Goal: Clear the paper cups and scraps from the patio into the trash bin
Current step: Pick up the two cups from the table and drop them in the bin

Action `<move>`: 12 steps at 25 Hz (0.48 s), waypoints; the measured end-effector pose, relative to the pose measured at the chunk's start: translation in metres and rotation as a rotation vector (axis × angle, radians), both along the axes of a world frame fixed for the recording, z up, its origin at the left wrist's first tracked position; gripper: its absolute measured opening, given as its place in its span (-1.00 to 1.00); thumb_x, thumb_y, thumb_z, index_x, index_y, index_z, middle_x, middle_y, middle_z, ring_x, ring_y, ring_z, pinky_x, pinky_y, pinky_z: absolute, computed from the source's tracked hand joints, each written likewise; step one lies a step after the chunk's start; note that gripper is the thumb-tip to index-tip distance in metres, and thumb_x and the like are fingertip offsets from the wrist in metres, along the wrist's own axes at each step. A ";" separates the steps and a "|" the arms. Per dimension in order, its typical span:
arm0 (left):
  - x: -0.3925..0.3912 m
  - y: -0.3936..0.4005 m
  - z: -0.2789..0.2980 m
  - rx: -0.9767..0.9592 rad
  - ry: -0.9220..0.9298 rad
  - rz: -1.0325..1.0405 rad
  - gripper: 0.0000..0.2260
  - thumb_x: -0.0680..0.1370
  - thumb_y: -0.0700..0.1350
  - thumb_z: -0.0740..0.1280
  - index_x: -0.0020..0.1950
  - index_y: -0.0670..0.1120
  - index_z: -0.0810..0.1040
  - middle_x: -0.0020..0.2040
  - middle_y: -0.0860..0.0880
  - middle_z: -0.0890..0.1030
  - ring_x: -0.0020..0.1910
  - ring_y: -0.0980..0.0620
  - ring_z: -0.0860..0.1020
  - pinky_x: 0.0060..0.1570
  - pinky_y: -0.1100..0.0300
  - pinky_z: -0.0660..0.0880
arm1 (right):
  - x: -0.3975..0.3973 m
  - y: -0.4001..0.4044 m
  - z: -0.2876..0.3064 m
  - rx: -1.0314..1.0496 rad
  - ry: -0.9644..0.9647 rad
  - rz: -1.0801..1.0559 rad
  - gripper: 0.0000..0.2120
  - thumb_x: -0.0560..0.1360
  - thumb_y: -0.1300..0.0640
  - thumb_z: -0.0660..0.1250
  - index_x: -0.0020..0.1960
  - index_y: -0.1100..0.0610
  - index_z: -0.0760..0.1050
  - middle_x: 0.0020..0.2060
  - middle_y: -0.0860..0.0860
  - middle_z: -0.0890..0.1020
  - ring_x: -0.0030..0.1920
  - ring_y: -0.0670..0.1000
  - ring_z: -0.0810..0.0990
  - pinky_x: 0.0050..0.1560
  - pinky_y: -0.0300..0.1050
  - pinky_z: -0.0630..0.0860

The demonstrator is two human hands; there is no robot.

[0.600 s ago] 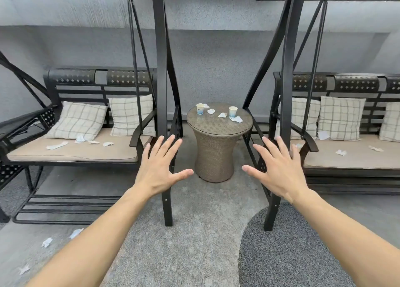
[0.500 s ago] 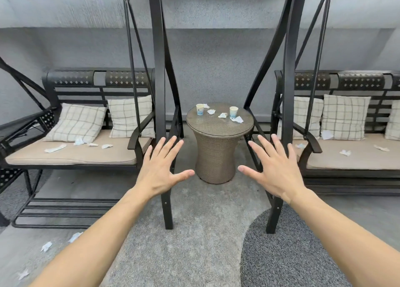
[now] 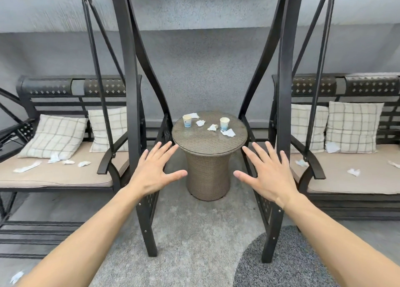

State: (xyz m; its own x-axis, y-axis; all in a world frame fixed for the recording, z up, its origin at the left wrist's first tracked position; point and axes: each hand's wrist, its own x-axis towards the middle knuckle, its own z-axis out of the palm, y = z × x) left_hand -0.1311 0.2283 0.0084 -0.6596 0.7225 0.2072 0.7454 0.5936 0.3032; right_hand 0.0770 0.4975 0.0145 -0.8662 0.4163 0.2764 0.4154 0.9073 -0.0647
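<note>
Head view: left hand [image 3: 154, 174] and right hand [image 3: 267, 175], lower centre, held palm-down w/ fingers spread, gripping nothing, in front of a round wicker table [image 3: 208, 143] at frame centre. On the tabletop: two upright paper cups, left cup [image 3: 187, 121] and right cup [image 3: 224, 123], w/ crumpled scraps [image 3: 212, 127] between and beside them. More scraps on left bench cushion [image 3: 54, 174], right bench cushion [image 3: 355, 178], and floor at lower-left corner.

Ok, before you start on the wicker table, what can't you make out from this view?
- Trash bin: nowhere in the head view.
- Two paper cups: too small to tell whether empty.
- Right swing seat: cut by the right edge.
- Floor scrap: clipped at the bottom-left edge.
- Floor behind the wicker table: hidden by it.
</note>
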 end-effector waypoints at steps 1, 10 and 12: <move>-0.009 0.009 -0.001 -0.001 -0.008 0.009 -0.16 0.34 0.60 0.05 0.54 0.29 0.00 0.57 0.24 0.00 0.55 0.20 -0.16 0.52 -0.09 -0.14 | -0.010 0.010 -0.002 -0.007 -0.010 0.005 -0.16 0.36 -0.59 -0.21 0.52 -0.21 -0.02 0.54 -0.10 0.07 0.54 0.04 -0.13 0.47 0.24 -0.06; -0.140 0.067 -0.036 0.003 -0.060 0.008 -0.14 0.33 0.59 0.11 0.52 0.34 -0.14 0.56 0.29 -0.07 0.53 0.23 -0.21 0.52 -0.10 -0.14 | -0.141 0.095 -0.034 -0.070 -0.078 0.038 -0.17 0.35 -0.59 -0.19 0.52 -0.23 -0.07 0.55 -0.11 0.02 0.54 0.02 -0.14 0.48 0.20 -0.03; -0.180 0.082 -0.042 0.019 -0.047 0.005 -0.13 0.33 0.59 0.11 0.52 0.34 -0.14 0.57 0.27 -0.08 0.53 0.23 -0.22 0.52 -0.08 -0.16 | -0.176 0.109 -0.038 -0.076 -0.088 0.023 -0.16 0.35 -0.59 -0.16 0.53 -0.22 -0.06 0.55 -0.11 0.02 0.54 0.03 -0.14 0.48 0.21 -0.05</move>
